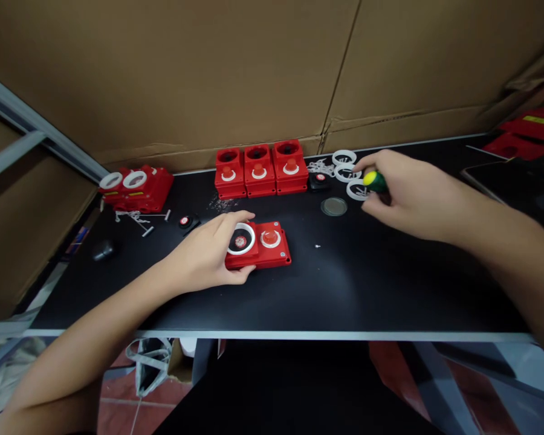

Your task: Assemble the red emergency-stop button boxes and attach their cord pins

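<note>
My left hand (208, 252) is wrapped round the left end of a red box (278, 257) that lies on the black table. A white ring (252, 240) sits on the box round a black disc, and a red dome inside a white collar is at its right end. My right hand (401, 187) grips a green and yellow screwdriver handle (375, 180); its shaft cannot be seen. The fingers are beside several white rings (343, 158) holding small screws. A tiny light-coloured piece (317, 246) lies between the hands.
Three red boxes (259, 172) stand by the cardboard wall (208, 72). More red housings (156, 187) with white rings are at the left, and others at the far right. A round clear disc (334, 206), black parts (188, 222) and a black mouse-like object (103, 249) lie on the table.
</note>
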Tool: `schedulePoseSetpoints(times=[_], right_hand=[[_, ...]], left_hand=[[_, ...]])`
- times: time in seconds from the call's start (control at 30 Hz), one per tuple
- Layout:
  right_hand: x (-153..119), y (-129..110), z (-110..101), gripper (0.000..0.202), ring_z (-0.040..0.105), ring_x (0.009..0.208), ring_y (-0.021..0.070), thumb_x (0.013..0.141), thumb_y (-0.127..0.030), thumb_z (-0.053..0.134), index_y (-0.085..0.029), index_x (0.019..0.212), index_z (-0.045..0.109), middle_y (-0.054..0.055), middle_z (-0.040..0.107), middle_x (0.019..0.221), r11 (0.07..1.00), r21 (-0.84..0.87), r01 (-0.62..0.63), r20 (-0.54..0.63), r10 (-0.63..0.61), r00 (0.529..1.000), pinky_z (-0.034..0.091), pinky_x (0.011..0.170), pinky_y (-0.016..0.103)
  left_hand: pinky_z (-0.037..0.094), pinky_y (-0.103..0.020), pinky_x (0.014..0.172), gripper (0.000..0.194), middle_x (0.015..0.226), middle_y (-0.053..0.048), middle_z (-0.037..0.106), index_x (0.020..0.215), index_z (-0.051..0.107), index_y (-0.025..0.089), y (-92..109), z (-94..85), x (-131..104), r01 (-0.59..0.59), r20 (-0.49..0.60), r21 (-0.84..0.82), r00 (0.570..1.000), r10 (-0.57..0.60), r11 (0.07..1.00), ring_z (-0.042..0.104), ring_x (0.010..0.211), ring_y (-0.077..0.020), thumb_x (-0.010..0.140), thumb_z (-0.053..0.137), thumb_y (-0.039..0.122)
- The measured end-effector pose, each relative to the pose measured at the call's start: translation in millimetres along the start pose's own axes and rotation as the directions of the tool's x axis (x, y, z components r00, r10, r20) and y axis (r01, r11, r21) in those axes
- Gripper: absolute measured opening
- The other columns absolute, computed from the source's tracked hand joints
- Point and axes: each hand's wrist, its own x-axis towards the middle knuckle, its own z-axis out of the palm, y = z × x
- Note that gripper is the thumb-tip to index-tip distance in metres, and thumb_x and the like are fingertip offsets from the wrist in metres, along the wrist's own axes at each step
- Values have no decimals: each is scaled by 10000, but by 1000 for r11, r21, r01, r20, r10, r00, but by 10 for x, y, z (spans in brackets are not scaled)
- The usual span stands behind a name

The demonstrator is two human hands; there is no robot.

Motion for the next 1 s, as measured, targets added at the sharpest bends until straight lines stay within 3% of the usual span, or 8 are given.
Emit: schedulePoseSetpoints(times=[0.13, 0.2, 0.3, 0.43, 0.57, 0.67, 0.87, 1.0], right_hand=[[43, 195, -26, 537, 707, 1249, 312, 934, -315, 550, -214, 1455, 631, 175, 667, 1391, 997, 67, 25, -137, -16, 990, 637, 1172, 511], [26, 167, -28, 540, 681, 1324, 313, 921, -316, 564, -223, 1446, 642, 166, 646, 1408, 989, 120, 88, -92, -77, 993, 624, 1246, 519], [-44, -33, 28, 614, 690, 1160, 254, 920, -328, 577, -229, 1521, 649, 158, 618, 1396, 974, 179, 141, 89, -159, 983, 665, 1120, 472], [-121, -328, 212, 719, 685, 1041, 192, 989, -304, 532, -205, 1700, 582, 172, 594, 1442, 960, 183, 214, 234, -254, 939, 657, 1050, 395], [-142, -447, 349, 662, 668, 916, 140, 1040, -275, 496, -171, 1684, 607, 175, 610, 1481, 936, 99, 337, 202, -350, 915, 627, 929, 335], [-156, -465, 374, 618, 691, 930, 149, 1060, -319, 534, -176, 1653, 629, 158, 648, 1444, 912, 9, 410, 143, -407, 902, 598, 831, 300], [-165, -433, 364, 584, 754, 1056, 193, 1085, -423, 558, -189, 1609, 671, 139, 702, 1385, 900, 7, 436, 99, -435, 895, 624, 845, 311], [-142, -398, 360, 564, 764, 1104, 207, 1088, -470, 547, -202, 1556, 710, 135, 739, 1328, 895, 25, 446, 83, -447, 891, 616, 848, 308]], left_hand=[[639, -529, 1276, 834, 1641, -227, 666, 1678, 422, 159, 20, 16, 3, -64, -31, 6, 997, 64, 998, 737, 1490, -389, 949, 784, 337], [630, -558, 1289, 827, 1687, -256, 596, 1691, 404, 150, 46, -1, -7, -104, -63, 65, 992, 108, 993, 688, 1547, -407, 961, 760, 307], [616, -625, 1302, 847, 1755, -274, 492, 1709, 390, 168, 93, -39, -33, -112, -106, 200, 985, 135, 973, 603, 1623, -458, 963, 771, 294], [646, -649, 1254, 882, 1691, -265, 545, 1731, 381, 161, 130, -62, -58, -105, -123, 281, 982, 144, 954, 639, 1554, -477, 958, 787, 280], [676, -603, 1203, 732, 1593, -237, 650, 1689, 436, 146, 145, -28, -53, -141, -78, 240, 983, 164, 961, 709, 1448, -421, 1022, 717, 255], [673, -550, 1202, 617, 1589, -239, 660, 1638, 475, 131, 164, 6, -45, -202, -82, 224, 971, 225, 954, 716, 1439, -392, 1068, 682, 240], [639, -563, 1247, 526, 1617, -244, 648, 1603, 504, 147, 196, 2, -41, -221, -95, 198, 965, 243, 955, 694, 1477, -391, 1106, 659, 226], [628, -574, 1266, 569, 1653, -224, 634, 1635, 503, 185, 206, -49, -43, -214, -59, 165, 972, 226, 963, 670, 1523, -396, 1088, 655, 226]])
